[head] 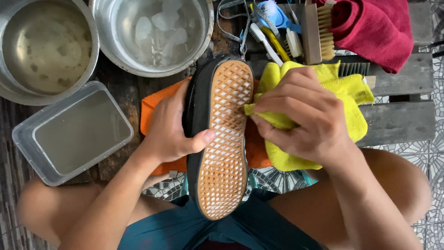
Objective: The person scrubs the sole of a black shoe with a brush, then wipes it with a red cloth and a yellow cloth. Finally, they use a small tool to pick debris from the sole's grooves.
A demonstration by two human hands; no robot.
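Observation:
My left hand [173, 125] grips a black shoe [222, 139] from its left side, thumb across the tan waffle-patterned sole, which faces up at me. A yellow cloth [342, 88] is bunched in my right hand [300, 113], and a corner of it is pressed against the right edge of the sole. Under the shoe lies an orange cloth [152, 109] on the wooden surface. My bare knees frame the bottom of the view.
Two metal bowls stand at the back: one with murky water [46, 46], one with foamy water [157, 32]. A clear plastic tub [74, 132] of cloudy water sits left. Several brushes [296, 32] and a red towel [374, 28] lie at the back right.

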